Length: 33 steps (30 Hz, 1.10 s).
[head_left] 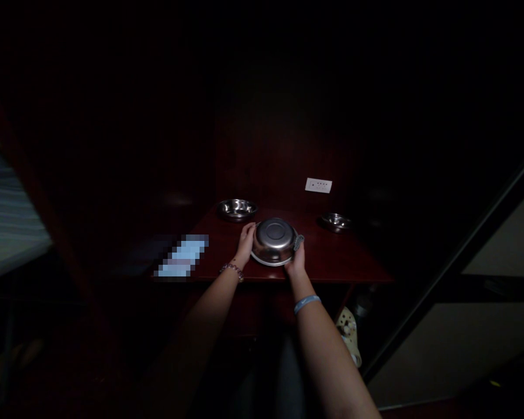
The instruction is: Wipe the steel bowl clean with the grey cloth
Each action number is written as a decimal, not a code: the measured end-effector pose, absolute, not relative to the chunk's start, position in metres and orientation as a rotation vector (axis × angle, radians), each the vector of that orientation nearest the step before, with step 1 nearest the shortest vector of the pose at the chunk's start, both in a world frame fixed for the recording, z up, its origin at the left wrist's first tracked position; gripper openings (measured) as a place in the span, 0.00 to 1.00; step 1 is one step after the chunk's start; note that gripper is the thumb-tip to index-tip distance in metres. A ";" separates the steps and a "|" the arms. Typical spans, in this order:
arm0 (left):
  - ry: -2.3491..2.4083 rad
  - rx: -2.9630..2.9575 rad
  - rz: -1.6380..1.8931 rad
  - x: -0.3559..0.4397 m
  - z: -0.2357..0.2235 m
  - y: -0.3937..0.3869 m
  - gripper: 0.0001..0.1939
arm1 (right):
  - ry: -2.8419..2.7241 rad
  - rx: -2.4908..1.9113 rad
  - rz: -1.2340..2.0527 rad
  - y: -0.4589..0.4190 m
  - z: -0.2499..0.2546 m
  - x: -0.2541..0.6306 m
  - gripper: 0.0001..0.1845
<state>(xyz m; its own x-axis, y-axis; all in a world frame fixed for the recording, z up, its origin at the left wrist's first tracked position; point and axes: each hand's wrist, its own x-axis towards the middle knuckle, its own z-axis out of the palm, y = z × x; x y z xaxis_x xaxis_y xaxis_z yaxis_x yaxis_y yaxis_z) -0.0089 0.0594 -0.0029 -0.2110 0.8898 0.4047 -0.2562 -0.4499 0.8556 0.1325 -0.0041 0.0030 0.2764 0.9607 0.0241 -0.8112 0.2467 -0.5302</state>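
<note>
A shiny metal bowl (274,233) is upside down between my two hands, above the front part of the dark red desk (213,265). My left hand (244,244) grips its left side, with a beaded bracelet at the wrist. On the opposite side, my right hand (297,262) is closed round the rim and wears a blue wristband. A small grey textured piece (298,242), its kind unclear, is pressed between the right fingers and the bowl wall. My fingertips under the rim are hidden.
Two more metal bowls stand upright on the desk, one at the back left (237,218) and a smaller one at the right (336,223). A white socket panel (318,185) is on the back wall. A pixelated bright patch covers the left edge. A pale clog (349,334) is low at right.
</note>
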 end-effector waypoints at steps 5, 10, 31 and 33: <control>0.898 1.188 1.797 -0.009 -0.003 0.059 0.15 | -0.441 -0.480 1.229 -0.001 0.000 0.133 0.20; 0.926 1.198 1.759 -0.009 0.000 0.057 0.13 | -0.431 -0.492 1.214 -0.003 0.000 0.134 0.19; 0.871 1.216 1.764 -0.009 -0.005 0.063 0.13 | -0.339 -0.501 1.272 -0.012 0.011 0.133 0.20; 0.875 1.225 1.760 -0.009 -0.004 0.061 0.13 | -0.352 -0.505 1.260 -0.012 0.011 0.133 0.20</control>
<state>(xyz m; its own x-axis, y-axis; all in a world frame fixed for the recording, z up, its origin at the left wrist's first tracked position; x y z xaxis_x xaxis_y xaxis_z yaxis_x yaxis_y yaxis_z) -0.0086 0.0612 -0.0039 -0.2085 0.8939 0.3968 -0.2235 -0.4385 0.8705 0.1331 -0.0120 0.0110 0.2752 0.9612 -0.0217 -0.8108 0.2198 -0.5425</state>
